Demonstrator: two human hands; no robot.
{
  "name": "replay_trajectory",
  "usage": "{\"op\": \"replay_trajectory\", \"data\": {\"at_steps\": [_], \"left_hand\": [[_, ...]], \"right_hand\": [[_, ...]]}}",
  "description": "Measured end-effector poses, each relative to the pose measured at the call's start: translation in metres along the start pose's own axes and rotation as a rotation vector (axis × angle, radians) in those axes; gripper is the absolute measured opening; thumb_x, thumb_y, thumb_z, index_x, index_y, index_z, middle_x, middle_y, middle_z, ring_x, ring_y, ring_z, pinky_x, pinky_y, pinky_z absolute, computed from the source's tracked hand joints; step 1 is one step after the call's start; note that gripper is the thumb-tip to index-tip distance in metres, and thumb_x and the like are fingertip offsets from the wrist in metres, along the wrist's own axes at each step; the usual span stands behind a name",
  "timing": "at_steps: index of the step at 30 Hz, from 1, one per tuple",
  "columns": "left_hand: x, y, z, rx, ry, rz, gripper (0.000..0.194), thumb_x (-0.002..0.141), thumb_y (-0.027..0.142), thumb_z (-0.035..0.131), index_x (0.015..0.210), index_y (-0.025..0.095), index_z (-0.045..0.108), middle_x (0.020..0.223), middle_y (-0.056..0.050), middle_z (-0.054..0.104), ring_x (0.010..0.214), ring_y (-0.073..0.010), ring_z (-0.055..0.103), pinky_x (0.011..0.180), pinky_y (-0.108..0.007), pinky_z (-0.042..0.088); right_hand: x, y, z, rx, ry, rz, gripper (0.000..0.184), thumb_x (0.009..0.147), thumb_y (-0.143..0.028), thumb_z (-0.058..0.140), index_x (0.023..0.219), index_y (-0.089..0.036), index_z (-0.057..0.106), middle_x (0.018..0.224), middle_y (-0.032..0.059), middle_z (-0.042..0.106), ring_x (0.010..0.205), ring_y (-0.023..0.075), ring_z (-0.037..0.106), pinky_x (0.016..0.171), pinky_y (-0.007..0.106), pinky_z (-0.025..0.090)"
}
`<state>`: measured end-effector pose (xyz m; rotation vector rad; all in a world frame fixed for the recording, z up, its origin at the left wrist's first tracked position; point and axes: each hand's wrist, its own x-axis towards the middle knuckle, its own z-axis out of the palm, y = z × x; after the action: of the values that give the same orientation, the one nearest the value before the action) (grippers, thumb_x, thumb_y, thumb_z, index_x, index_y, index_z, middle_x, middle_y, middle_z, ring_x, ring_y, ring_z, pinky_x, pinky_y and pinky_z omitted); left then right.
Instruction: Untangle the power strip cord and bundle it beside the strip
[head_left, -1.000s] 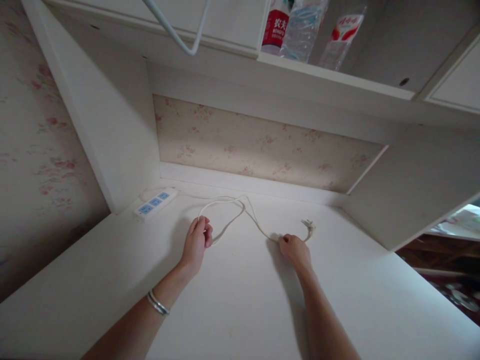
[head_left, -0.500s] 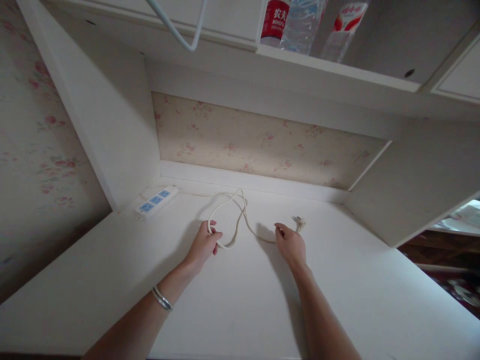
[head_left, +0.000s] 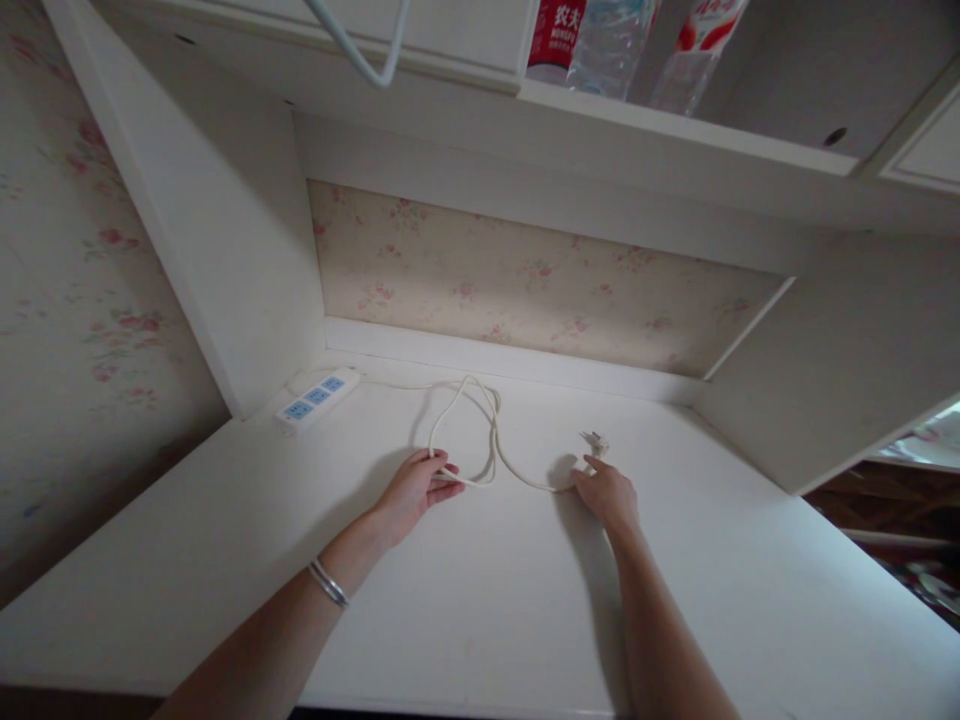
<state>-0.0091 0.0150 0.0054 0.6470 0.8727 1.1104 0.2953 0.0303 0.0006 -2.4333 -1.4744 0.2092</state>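
Note:
A white power strip point(head_left: 321, 397) with blue sockets lies at the back left of the white desktop point(head_left: 450, 600). Its cream power cord point(head_left: 496, 440) runs right from it and forms a loop mid-desk. My left hand point(head_left: 416, 490) grips the near left side of that loop between thumb and fingers. On the right, my right hand point(head_left: 609, 495) is closed around the cord near its end. The plug point(head_left: 595, 440) sticks out just beyond my right fingers, prongs pointing away. Part of the cord is hidden under the right hand.
A cabinet overhead holds several plastic bottles point(head_left: 611, 45). A pale bent rod point(head_left: 375, 60) hangs down at the top. White side panels point(head_left: 217, 220) flank the desk, and floral wallpaper point(head_left: 525, 280) shows behind it.
My right hand has moved right, closer to the plug. My left hand has shifted slightly right, its fingers straighter, and the cord loop has changed shape.

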Motion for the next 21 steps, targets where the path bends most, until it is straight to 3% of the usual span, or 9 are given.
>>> {"op": "replay_trajectory", "data": {"at_steps": [6, 11, 13, 16, 18, 21], "left_hand": [[0.004, 0.002, 0.0, -0.093, 0.01, 0.018, 0.011, 0.078, 0.018, 0.063, 0.081, 0.015, 0.052, 0.083, -0.009, 0.068, 0.073, -0.0169, 0.068, 0.073, -0.027, 0.057], [0.003, 0.005, 0.0, -0.155, -0.038, 0.031, 0.012, 0.077, 0.018, 0.065, 0.082, 0.014, 0.055, 0.08, -0.008, 0.069, 0.079, -0.0173, 0.068, 0.076, -0.025, 0.056], [0.002, 0.006, 0.001, -0.158, -0.048, 0.037, 0.012, 0.077, 0.018, 0.065, 0.083, 0.014, 0.055, 0.079, -0.008, 0.068, 0.079, -0.0171, 0.068, 0.077, -0.025, 0.056], [0.001, 0.006, 0.001, -0.124, -0.042, 0.086, 0.016, 0.076, 0.017, 0.065, 0.088, 0.014, 0.054, 0.081, -0.008, 0.068, 0.08, -0.0178, 0.068, 0.078, -0.027, 0.055], [0.001, 0.005, 0.001, -0.062, -0.007, 0.159, 0.03, 0.074, 0.014, 0.065, 0.101, 0.015, 0.052, 0.086, -0.008, 0.068, 0.08, -0.0178, 0.068, 0.079, -0.03, 0.054], [0.006, 0.0, -0.002, 0.138, 0.091, 0.309, 0.063, 0.071, 0.011, 0.064, 0.128, 0.022, 0.037, 0.094, -0.006, 0.067, 0.074, -0.0154, 0.067, 0.074, -0.031, 0.054]], "right_hand": [[-0.003, -0.011, 0.003, 0.253, 0.097, -0.111, 0.043, 0.075, -0.043, 0.048, 0.107, -0.023, 0.069, 0.081, 0.0052, 0.072, 0.079, 0.0224, 0.066, 0.068, 0.027, 0.046], [-0.013, -0.018, 0.006, 0.3, 0.028, -0.269, 0.036, 0.079, -0.04, 0.044, 0.083, -0.022, 0.074, 0.067, 0.004, 0.07, 0.067, 0.0196, 0.064, 0.06, 0.025, 0.042], [-0.015, -0.02, 0.009, 0.277, 0.016, -0.337, 0.036, 0.081, -0.037, 0.04, 0.08, -0.023, 0.073, 0.068, 0.0029, 0.07, 0.068, 0.0189, 0.063, 0.06, 0.025, 0.041], [-0.016, -0.021, 0.013, 0.251, 0.075, -0.473, 0.029, 0.08, -0.03, 0.044, 0.091, -0.024, 0.07, 0.085, 0.0025, 0.07, 0.076, 0.0181, 0.063, 0.066, 0.025, 0.042], [-0.017, -0.022, 0.015, 0.21, 0.137, -0.547, 0.027, 0.077, -0.029, 0.05, 0.097, -0.024, 0.067, 0.092, 0.0029, 0.068, 0.078, 0.0175, 0.062, 0.067, 0.025, 0.041], [-0.018, -0.024, 0.015, 0.163, 0.206, -0.525, 0.025, 0.08, -0.041, 0.053, 0.093, -0.025, 0.066, 0.086, 0.003, 0.066, 0.07, 0.0164, 0.059, 0.061, 0.025, 0.038]]}}
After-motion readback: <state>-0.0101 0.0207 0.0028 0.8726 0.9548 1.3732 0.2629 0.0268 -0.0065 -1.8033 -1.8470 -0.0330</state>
